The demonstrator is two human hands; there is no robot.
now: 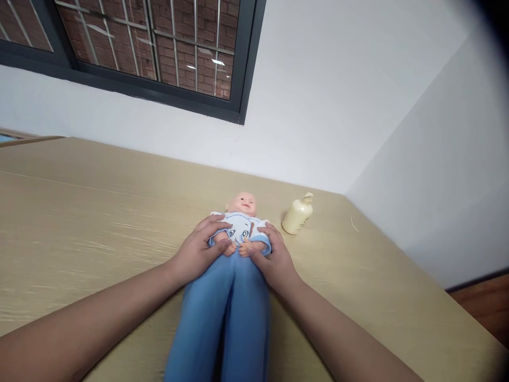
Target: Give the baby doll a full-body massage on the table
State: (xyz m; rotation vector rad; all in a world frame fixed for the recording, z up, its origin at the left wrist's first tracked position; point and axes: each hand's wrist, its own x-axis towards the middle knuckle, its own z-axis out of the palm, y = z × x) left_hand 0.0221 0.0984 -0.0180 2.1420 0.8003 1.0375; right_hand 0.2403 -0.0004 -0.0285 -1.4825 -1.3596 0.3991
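Observation:
A baby doll (238, 220) lies on its back on the wooden table (99, 212), its head toward the wall. It wears a white shirt with an elephant face and blue trim. Long blue trousers (226, 318) stretch from its waist toward the bottom edge. My left hand (202, 244) grips the doll's left-of-view side, fingers on the shirt sleeve and thumb by the doll's small hand. On the other side, my right hand (276, 254) holds the shirt and the doll's arm in the same way.
A cream pump bottle (298, 215) stands right of the doll. Farther right lies a thin pale strip (353, 224). Behind the table are a white wall (318, 95) and a barred window (159, 48). The table's right edge runs diagonally toward the lower right.

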